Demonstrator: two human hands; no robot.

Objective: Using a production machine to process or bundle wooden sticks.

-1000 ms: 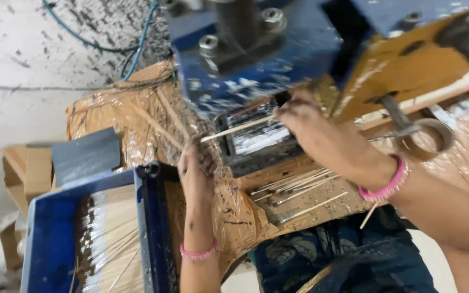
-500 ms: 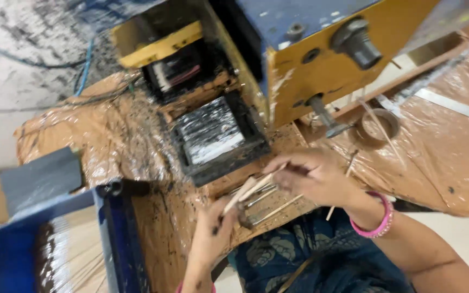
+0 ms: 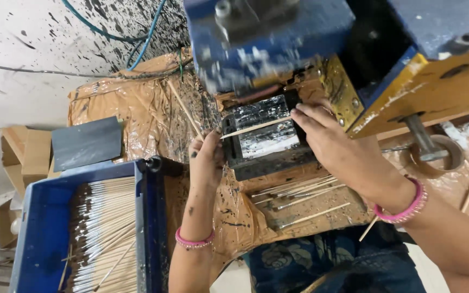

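left hand (image 3: 206, 157) grip pinching thin stick (image 3: 256, 127) | right hand (image 3: 335, 144) grip pinching its other end | blue crate (image 3: 39, 217) lower-left

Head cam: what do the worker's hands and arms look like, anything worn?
Both arms are bare, no sleeves or gloves. The left hand has a pink beaded bangle at the wrist and dark paint-like specks on hand and forearm. The right hand has a wider pink bangle at its wrist. No rings visible.

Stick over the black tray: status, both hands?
Left hand pinches one end of the stick, right hand the other. Stick lies level across black tray. Blue press head right above.
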